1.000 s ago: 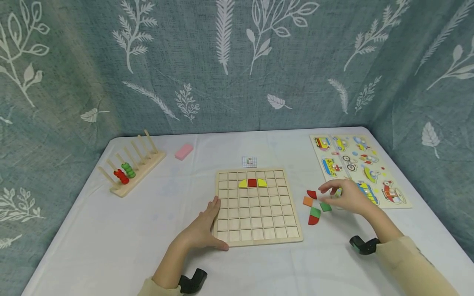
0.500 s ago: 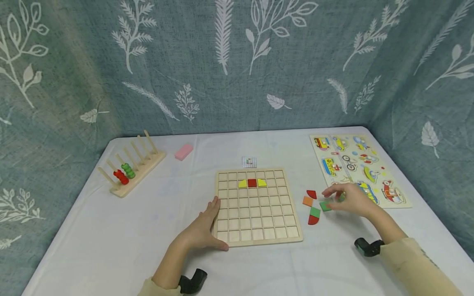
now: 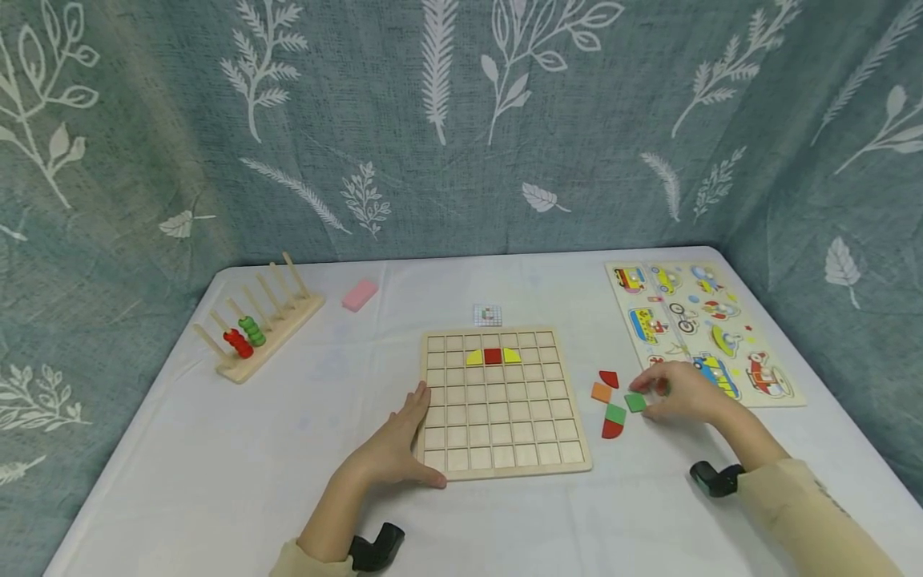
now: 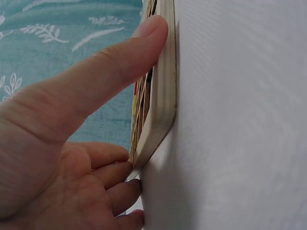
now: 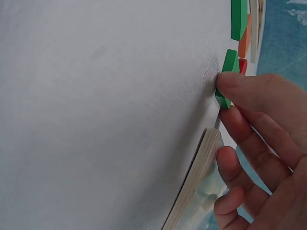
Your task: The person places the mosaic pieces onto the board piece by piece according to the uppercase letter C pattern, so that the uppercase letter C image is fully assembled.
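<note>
In the head view, my left hand (image 3: pixel 392 441) rests at the near left corner of a wooden grid board (image 3: pixel 505 433). Its thumb lies on the front edge and its fingers touch the left side, as the left wrist view shows. A red square tile (image 3: pixel 493 356) sits in the board between two yellow curved tiles (image 3: pixel 473 357). To the right of the board, my right hand (image 3: pixel 681 390) pinches a green square tile (image 3: pixel 635 402) between thumb and index finger; in the right wrist view the thumb covers part of this green tile (image 5: pixel 230 62).
Beside the right hand lie an orange tile (image 3: pixel 602 392), another green tile (image 3: pixel 615 413) and two red curved tiles (image 3: pixel 612 429). A picture puzzle board (image 3: pixel 699 320) is at the right, a bead rack (image 3: pixel 274 340) at the left. A pink block (image 3: pixel 360 295) and small pattern card (image 3: pixel 487 315) lie farther back.
My right hand has come down slightly toward me, its index finger and thumb closing in on opposite edges of the green square tile. The left hand has stayed at the board's corner.
</note>
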`<state>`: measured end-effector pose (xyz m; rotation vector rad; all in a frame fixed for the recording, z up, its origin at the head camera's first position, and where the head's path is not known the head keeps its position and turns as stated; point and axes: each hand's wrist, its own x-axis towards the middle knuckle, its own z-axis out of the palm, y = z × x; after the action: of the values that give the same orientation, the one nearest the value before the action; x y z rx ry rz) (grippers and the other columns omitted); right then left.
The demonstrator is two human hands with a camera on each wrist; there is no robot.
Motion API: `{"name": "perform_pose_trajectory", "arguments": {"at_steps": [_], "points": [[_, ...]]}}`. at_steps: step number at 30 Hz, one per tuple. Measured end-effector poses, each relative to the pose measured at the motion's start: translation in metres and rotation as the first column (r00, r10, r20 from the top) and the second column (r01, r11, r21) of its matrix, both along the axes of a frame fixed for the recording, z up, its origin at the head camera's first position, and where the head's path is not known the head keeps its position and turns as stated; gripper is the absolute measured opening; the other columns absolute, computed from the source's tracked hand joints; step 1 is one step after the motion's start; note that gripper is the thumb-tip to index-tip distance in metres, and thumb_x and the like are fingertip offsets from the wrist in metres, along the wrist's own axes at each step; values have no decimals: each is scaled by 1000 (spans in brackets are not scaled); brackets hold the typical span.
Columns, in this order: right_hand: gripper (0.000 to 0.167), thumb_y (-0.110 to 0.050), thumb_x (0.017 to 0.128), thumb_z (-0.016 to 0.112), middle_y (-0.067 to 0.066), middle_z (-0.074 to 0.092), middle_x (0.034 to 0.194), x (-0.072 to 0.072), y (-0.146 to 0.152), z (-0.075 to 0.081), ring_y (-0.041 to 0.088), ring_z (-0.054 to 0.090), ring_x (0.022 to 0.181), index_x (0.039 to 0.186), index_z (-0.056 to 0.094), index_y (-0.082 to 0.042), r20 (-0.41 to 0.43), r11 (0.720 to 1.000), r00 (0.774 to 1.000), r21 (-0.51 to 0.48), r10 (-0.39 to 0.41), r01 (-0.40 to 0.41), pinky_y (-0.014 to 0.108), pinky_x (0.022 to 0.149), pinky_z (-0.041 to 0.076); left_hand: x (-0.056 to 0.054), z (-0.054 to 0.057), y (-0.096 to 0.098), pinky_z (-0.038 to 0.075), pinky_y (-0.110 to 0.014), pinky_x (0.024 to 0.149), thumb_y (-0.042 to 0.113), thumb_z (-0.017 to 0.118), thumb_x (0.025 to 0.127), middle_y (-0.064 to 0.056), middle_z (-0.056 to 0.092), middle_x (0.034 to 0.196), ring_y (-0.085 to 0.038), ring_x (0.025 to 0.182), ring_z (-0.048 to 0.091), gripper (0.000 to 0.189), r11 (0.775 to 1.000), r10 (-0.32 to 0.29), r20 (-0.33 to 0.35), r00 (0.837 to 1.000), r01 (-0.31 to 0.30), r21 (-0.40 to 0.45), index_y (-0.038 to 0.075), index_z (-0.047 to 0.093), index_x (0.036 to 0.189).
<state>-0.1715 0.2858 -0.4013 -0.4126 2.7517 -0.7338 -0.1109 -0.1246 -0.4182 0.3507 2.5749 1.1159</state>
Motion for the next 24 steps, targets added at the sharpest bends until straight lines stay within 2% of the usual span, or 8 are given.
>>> {"name": "perform_pose_trajectory", "arguments": {"at_steps": [11,18,24], "points": [[24,-8,66,77,-3,60,84,-2,-1,0,18,45,75,89,69,-12,-17,999,999,14,43,-43,30,64,40,1,1,-1,8,-52,109,28,90,44,-20,6,150,-35,137,5,129,1000,-6,8,1000,6,25,-6,15,143],[26,-7,63,75,-1,56,78,-1,-4,-2,18,44,72,88,69,-10,-38,1000,999,-1,12,-12,29,59,39,0,-1,0,8,-51,109,29,90,44,-19,6,150,-34,137,5,129,1000,-5,11,1000,5,17,-7,15,143],[24,-5,64,73,-2,59,79,-3,-10,1,18,46,72,87,69,-10,-98,1000,995,-24,14,-17,28,58,41,0,-1,-1,9,-51,109,29,90,45,-19,6,150,-35,137,6,128,1000,-2,1,1000,2,11,-7,15,142]]}}
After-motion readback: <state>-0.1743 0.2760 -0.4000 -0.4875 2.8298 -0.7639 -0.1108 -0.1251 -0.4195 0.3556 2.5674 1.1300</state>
